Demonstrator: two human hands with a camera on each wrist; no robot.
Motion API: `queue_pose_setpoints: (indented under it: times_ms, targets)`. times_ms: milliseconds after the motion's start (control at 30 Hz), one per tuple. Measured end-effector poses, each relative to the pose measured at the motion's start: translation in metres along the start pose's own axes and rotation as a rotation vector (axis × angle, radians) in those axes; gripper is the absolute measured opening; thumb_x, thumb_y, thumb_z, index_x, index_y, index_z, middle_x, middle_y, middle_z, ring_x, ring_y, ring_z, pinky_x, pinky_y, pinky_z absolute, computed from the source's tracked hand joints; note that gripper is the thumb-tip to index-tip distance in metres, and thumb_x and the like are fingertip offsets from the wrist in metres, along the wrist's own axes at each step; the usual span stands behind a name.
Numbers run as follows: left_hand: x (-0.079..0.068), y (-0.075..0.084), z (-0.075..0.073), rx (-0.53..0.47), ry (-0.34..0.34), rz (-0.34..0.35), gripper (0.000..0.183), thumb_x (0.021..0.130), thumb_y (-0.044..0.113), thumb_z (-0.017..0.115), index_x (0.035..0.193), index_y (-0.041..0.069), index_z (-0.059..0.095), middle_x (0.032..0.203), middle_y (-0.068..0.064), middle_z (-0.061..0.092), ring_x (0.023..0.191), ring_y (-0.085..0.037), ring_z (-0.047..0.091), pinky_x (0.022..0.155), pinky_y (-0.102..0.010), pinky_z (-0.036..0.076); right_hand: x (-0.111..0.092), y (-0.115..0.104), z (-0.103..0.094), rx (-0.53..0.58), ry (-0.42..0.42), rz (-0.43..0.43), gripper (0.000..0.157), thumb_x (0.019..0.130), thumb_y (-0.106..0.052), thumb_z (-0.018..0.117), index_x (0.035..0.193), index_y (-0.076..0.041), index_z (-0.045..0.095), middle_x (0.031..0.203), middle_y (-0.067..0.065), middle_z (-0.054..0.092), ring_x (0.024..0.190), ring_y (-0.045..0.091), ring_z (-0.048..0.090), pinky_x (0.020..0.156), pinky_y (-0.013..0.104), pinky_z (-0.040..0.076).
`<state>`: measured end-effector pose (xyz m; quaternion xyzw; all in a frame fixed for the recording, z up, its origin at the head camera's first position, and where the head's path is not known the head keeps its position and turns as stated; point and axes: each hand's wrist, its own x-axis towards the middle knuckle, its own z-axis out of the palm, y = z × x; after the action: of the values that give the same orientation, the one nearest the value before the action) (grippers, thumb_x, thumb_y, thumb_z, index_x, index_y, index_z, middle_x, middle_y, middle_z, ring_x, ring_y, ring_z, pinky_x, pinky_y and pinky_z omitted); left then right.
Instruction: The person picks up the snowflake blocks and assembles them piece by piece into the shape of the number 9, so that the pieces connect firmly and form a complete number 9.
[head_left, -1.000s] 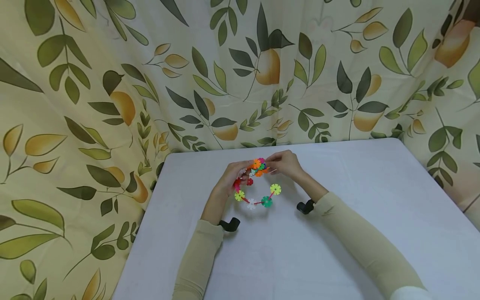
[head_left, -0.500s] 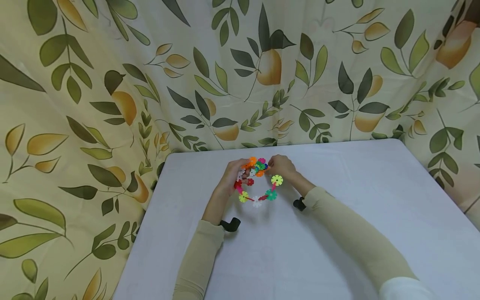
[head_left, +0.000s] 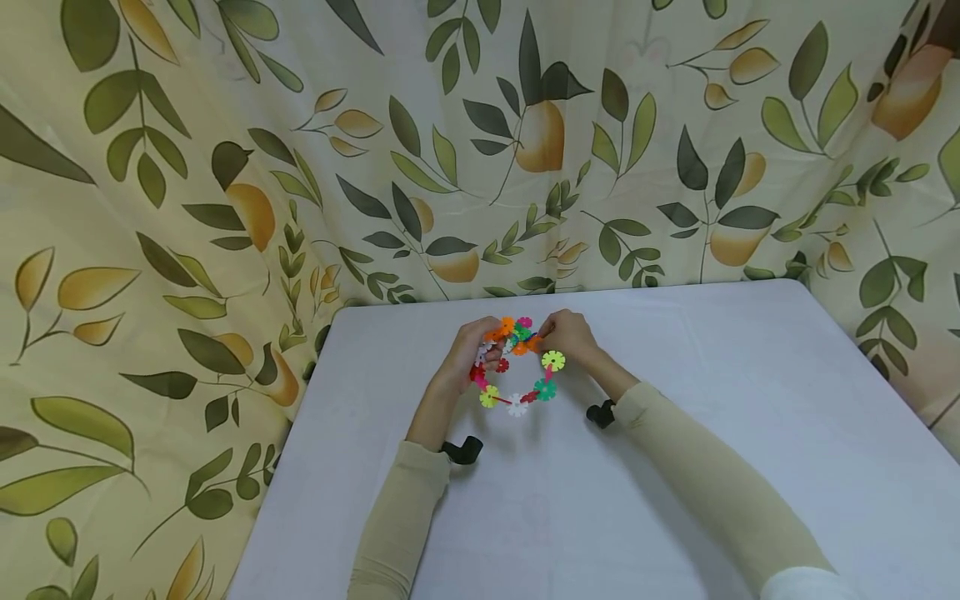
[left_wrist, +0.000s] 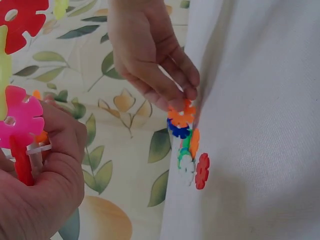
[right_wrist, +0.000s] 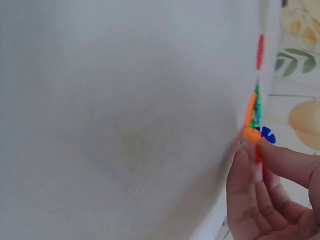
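Observation:
My left hand (head_left: 459, 354) grips a chain of colourful snowflake discs, its fingers around a red disc (left_wrist: 22, 160) below a pink disc (left_wrist: 21, 117) in the left wrist view. The chain curves in a loop, with a white disc (head_left: 517, 405), a green disc (head_left: 545, 389) and a yellow disc (head_left: 553, 360) on its near side. My right hand (head_left: 567, 335) pinches an orange disc (right_wrist: 252, 135) between thumb and fingertips. Right against it is a blue disc (right_wrist: 268, 135). Beyond these, green, white and red discs (left_wrist: 202, 171) lead back towards the left hand.
A white cloth covers the table (head_left: 675, 350). Behind it hangs a curtain (head_left: 480, 150) printed with leaves and fruit. Black wrist devices (head_left: 462, 450) sit at both wrists, just above the table.
The yellow, green and white discs of the loop have shifted slightly right, the yellow one also up. My right wrist has moved a little left. The left hand stays nearly in place.

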<state>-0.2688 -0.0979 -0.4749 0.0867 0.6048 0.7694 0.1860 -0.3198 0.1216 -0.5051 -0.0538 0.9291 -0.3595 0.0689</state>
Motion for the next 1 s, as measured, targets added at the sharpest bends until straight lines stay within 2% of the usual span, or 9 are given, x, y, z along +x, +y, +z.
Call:
queue_pose_setpoints:
  times_ms: [167,300,433,633,867,1000]
  targets:
    - [0.0,0.001,0.001,0.032,-0.004,-0.002,0.029,0.108,0.028,0.046,0.097,0.002,0.057,0.081,-0.005,0.055,0.05,-0.011,0.036,0.045,-0.016,0.035,-0.013,-0.001,-0.007,0.179,0.024,-0.032,0.015,0.092,-0.01,0.077,0.103,0.0,0.074,0.087,0.012,0.075,0.074,0.024,0.074,0.064,0.027,0.058]
    - [-0.001,0.001,0.002,0.047,-0.002,-0.022,0.033,0.108,0.028,0.048,0.104,-0.003,0.057,0.086,-0.011,0.054,0.051,-0.011,0.037,0.045,-0.016,0.036,-0.02,-0.001,-0.01,0.25,0.064,-0.074,0.014,0.094,-0.011,0.077,0.104,-0.001,0.075,0.09,0.013,0.075,0.078,0.027,0.077,0.064,0.027,0.061]
    - [0.0,0.0,0.002,0.031,0.002,-0.039,0.035,0.108,0.028,0.051,0.109,-0.007,0.055,0.089,-0.015,0.054,0.051,-0.011,0.038,0.046,-0.016,0.037,-0.028,-0.005,-0.014,0.268,0.101,-0.128,0.013,0.095,-0.011,0.076,0.103,-0.001,0.075,0.091,0.014,0.076,0.081,0.032,0.078,0.065,0.03,0.062]
    - [0.0,-0.001,0.002,-0.001,0.016,-0.054,0.024,0.108,0.026,0.052,0.1,0.004,0.058,0.085,-0.01,0.056,0.05,-0.011,0.037,0.046,-0.016,0.036,-0.037,-0.011,-0.017,0.299,0.133,-0.197,0.011,0.093,-0.012,0.079,0.1,-0.004,0.076,0.089,0.011,0.077,0.083,0.035,0.077,0.071,0.038,0.063]
    - [0.0,-0.002,0.002,-0.009,-0.003,-0.047,0.021,0.109,0.021,0.05,0.105,0.002,0.058,0.083,-0.009,0.056,0.05,-0.011,0.036,0.045,-0.015,0.035,-0.05,-0.019,-0.02,0.307,0.182,-0.273,0.011,0.091,-0.014,0.082,0.097,-0.007,0.077,0.088,0.006,0.077,0.079,0.021,0.075,0.068,0.029,0.061]
    - [0.0,-0.003,0.002,-0.008,-0.006,-0.055,0.019,0.109,0.022,0.049,0.104,0.006,0.058,0.081,-0.006,0.054,0.049,-0.011,0.033,0.046,-0.015,0.033,-0.057,-0.025,-0.021,0.291,0.218,-0.324,0.009,0.09,-0.015,0.083,0.095,-0.009,0.078,0.089,0.004,0.078,0.079,0.02,0.075,0.065,0.027,0.059]
